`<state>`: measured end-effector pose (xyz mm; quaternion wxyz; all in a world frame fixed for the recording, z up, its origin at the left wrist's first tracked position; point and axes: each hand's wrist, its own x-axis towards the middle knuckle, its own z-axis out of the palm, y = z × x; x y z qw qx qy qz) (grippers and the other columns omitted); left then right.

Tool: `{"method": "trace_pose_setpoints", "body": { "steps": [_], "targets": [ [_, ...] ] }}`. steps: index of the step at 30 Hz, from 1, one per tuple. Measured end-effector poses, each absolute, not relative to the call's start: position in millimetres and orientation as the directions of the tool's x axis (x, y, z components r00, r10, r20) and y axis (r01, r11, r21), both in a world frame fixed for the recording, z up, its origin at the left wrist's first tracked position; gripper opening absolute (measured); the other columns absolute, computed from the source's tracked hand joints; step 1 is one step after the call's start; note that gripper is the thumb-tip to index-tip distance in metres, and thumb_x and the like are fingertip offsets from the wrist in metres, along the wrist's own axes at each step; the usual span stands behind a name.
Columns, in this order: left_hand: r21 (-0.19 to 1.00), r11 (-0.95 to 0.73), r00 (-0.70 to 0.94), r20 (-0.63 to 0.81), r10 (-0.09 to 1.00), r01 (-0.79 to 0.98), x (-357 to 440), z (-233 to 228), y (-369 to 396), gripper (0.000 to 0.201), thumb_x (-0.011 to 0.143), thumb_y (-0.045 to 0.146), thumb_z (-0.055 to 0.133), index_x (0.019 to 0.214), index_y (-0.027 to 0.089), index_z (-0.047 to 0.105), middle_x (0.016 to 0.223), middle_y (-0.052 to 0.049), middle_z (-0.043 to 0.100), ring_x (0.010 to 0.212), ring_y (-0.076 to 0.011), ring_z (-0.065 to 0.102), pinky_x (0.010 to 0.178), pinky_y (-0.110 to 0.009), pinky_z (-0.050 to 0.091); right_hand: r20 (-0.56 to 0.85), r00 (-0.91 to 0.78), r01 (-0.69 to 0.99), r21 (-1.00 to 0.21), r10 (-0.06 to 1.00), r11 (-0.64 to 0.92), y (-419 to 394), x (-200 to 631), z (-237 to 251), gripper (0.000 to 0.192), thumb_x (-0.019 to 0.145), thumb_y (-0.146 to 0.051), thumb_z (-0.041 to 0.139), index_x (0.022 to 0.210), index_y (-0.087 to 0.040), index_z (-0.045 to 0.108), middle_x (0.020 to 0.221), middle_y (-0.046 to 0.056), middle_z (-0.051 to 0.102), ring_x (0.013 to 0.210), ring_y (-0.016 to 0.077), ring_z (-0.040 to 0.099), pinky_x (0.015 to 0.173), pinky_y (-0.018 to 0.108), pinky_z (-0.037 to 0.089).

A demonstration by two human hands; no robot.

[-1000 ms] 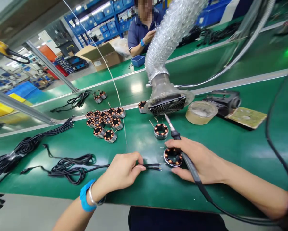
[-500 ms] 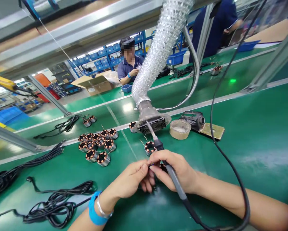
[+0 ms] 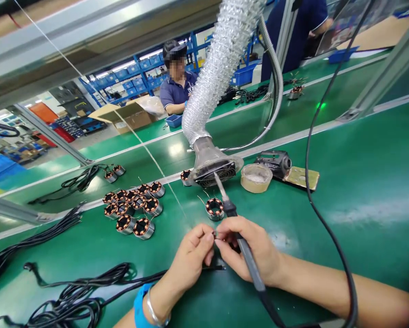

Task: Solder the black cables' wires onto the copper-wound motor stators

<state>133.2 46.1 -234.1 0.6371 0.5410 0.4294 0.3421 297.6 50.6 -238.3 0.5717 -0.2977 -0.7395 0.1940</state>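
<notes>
My right hand (image 3: 250, 249) grips a black soldering iron (image 3: 240, 241) whose metal tip points up toward the fume extractor hood (image 3: 214, 167). My left hand (image 3: 191, 259) meets it fingertip to fingertip, pinching the end of a black cable (image 3: 132, 284) that runs off to the left. The stator that both hands work on is mostly hidden under the fingers. Another copper-wound stator (image 3: 214, 208) sits just beyond the hands. A blue wristband and a metal bangle ring my left wrist.
A cluster of several stators (image 3: 131, 210) lies to the left on the green bench (image 3: 361, 191). Coiled black cables (image 3: 71, 300) lie front left. A tape roll (image 3: 256, 177) and an iron stand with sponge (image 3: 286, 168) sit behind right. Two people work at the far benches.
The view has tilted up. My left hand brought the cable end over to the stator, and both hands have closed together over it. The soldering iron stayed in my right hand.
</notes>
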Motion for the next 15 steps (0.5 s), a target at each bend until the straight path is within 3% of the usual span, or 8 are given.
{"method": "trace_pose_setpoints", "body": {
  "steps": [4, 7, 11, 15],
  "targets": [
    [0.989, 0.145, 0.327, -0.148, 0.933, 0.031, 130.6, -233.2, 45.0, 0.038, 0.089, 0.055, 0.056, 0.085, 0.018, 0.047, 0.066, 0.006, 0.038, 0.057, -0.0087, 0.03, 0.054, -0.022, 0.025, 0.761, -0.192, 0.269, -0.567, 0.62, 0.779, 45.9, 295.7, -238.9, 0.027, 0.08, -0.008, 0.052, 0.102, -0.023, 0.052, 0.072, -0.002, 0.059, 0.06, 0.013, 0.06, 0.057, 0.024, 0.054],
    [0.992, 0.072, 0.327, -0.104, 0.939, 0.108, 126.4, -233.6, 44.8, 0.034, 0.093, 0.051, 0.051, 0.085, 0.019, 0.046, 0.074, 0.004, 0.039, 0.067, -0.0106, 0.033, 0.062, -0.023, 0.029, 0.702, -0.191, 0.256, -0.639, 0.685, 0.726, 46.6, 298.2, -240.0, 0.032, 0.079, -0.012, 0.058, 0.109, -0.022, 0.05, 0.081, 0.001, 0.062, 0.06, 0.0123, 0.061, 0.056, 0.024, 0.055],
    [0.987, 0.07, 0.353, -0.117, 0.928, 0.143, 125.6, -235.5, 46.0, 0.032, 0.097, 0.049, 0.045, 0.085, 0.019, 0.044, 0.07, 0.005, 0.035, 0.064, -0.0108, 0.03, 0.06, -0.024, 0.028, 0.606, -0.137, 0.201, -0.758, 0.784, 0.621, 49.9, 298.3, -241.3, 0.034, 0.082, -0.013, 0.057, 0.112, -0.023, 0.047, 0.088, 0.002, 0.064, 0.066, 0.0114, 0.065, 0.062, 0.023, 0.058],
    [0.989, 0.139, 0.394, -0.151, 0.907, 0.059, 130.0, -237.9, 47.5, 0.036, 0.097, 0.053, 0.041, 0.084, 0.019, 0.042, 0.064, 0.007, 0.032, 0.058, -0.0103, 0.025, 0.055, -0.024, 0.025, 0.618, -0.145, 0.187, -0.75, 0.772, 0.635, 50.5, 294.5, -240.0, 0.032, 0.082, -0.011, 0.056, 0.111, -0.023, 0.047, 0.084, 0.001, 0.064, 0.064, 0.0106, 0.064, 0.061, 0.021, 0.058]
  ]
}}
